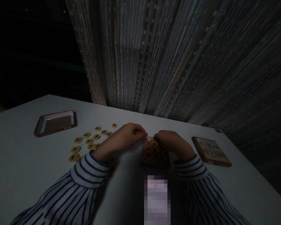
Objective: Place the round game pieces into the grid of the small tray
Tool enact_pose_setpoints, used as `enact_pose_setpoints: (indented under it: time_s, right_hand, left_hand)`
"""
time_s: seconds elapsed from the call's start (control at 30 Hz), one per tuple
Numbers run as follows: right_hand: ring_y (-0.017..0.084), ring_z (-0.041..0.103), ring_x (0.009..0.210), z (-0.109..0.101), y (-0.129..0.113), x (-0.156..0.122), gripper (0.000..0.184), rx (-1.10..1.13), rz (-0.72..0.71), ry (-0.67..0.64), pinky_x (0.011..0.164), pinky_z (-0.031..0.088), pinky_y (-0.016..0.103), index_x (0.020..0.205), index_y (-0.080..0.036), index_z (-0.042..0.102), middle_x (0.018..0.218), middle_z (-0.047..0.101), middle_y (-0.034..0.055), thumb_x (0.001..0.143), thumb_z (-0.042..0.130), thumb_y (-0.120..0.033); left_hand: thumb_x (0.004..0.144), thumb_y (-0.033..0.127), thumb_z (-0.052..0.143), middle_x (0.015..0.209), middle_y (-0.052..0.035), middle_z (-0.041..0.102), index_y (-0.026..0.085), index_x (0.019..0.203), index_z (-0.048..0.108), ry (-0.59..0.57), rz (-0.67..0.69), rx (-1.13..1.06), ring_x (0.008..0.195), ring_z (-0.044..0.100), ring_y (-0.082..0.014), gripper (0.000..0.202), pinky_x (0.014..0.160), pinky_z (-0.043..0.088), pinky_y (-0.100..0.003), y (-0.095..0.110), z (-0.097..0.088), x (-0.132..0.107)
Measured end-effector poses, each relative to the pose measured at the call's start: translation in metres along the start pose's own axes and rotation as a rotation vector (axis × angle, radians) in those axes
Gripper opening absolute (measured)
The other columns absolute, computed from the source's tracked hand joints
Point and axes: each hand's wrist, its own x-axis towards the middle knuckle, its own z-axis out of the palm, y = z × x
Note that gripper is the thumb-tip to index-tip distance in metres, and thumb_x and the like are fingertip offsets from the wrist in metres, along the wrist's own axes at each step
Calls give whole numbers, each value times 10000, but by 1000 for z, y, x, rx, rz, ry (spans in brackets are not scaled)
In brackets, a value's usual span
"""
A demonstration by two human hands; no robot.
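A small box (144,165) stands in front of me, filled with rows of round xiangqi pieces (152,150), the upper ones marked in red. My left hand (128,134) is at its far left corner, thumb and fingers pinched together; whether a piece is between them is hidden. Over the far right corner curls my right hand (170,140), its fingertips down at the pieces and mostly out of sight. Left of the box, several loose wooden xiangqi pieces with dark characters (89,141) lie spread on the table, partly behind my left forearm.
An open, shallow tray-like lid (58,120) lies at the far left of the white table (131,200). To the right is a flat box with a printed cover (210,150). A striped curtain (135,62) hangs along the table's far edge. The light is dim.
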Motion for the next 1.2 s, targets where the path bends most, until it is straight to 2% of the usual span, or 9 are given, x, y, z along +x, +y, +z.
enact_pose_setpoints:
  time_s: [0.33, 0.53, 0.63, 0.77, 0.9, 1.0, 1.1, 1.2]
  right_hand:
    - [225, 623, 859, -3, 1, -1, 263, 11, -9, 11, 639, 437, 287, 966, -195, 644, 949, 665, 91, 820, 428, -156]
    - [226, 613, 892, -9, 7, -3, 306, 33, 39, 23, 648, 426, 289, 1039, -223, 621, 999, 654, 87, 790, 462, -142]
    - [224, 612, 877, -18, 10, -6, 280, -1, 55, 146, 646, 414, 289, 1016, -198, 616, 993, 652, 89, 810, 442, -125]
    - [203, 614, 808, -33, 11, -14, 225, -22, 91, 460, 644, 404, 279, 991, -184, 616, 934, 659, 77, 857, 435, -179]
    - [194, 615, 809, -44, 7, -23, 226, 77, 104, 776, 689, 419, 278, 974, -173, 633, 886, 675, 66, 883, 438, -242]
    - [184, 628, 804, -49, 3, -30, 231, 186, 108, 944, 711, 438, 275, 965, -162, 642, 886, 690, 68, 883, 443, -245]
    - [182, 640, 798, -51, 1, -39, 239, 258, 130, 992, 712, 454, 276, 964, -169, 647, 909, 700, 66, 883, 439, -251]
    - [190, 645, 795, -46, 2, -52, 252, 275, 123, 913, 697, 463, 285, 959, -178, 653, 903, 703, 60, 884, 429, -265]
  left_hand:
    - [767, 385, 506, 683, -23, 654, 152, 812, 683, -10, 0, 6, 652, 568, -153, 296, 582, 405, -240, -2, 0, 1]
    - [774, 363, 502, 686, -23, 657, 157, 813, 682, 5, 16, 7, 646, 573, -147, 276, 571, 412, -235, -4, 2, 1]
    - [763, 314, 511, 676, -21, 655, 156, 797, 677, 57, 29, 1, 643, 578, -145, 232, 575, 421, -236, -3, 1, 2]
    - [739, 280, 527, 674, -28, 652, 137, 812, 665, 180, 9, -60, 636, 584, -147, 211, 582, 439, -245, 0, -4, 3]
    - [715, 296, 550, 671, -20, 645, 130, 802, 658, 291, -17, -127, 594, 568, -131, 216, 564, 436, -243, 11, -13, 0]
    - [690, 287, 571, 662, -11, 642, 131, 769, 654, 343, -29, -185, 576, 556, -118, 193, 555, 437, -233, 22, -20, -4]
    - [660, 275, 604, 656, -9, 642, 133, 733, 650, 378, -26, -228, 585, 561, -115, 166, 560, 448, -223, 33, -26, -11]
    - [659, 286, 612, 624, -6, 632, 138, 710, 648, 406, -11, -243, 582, 561, -117, 160, 543, 451, -215, 45, -30, -18]
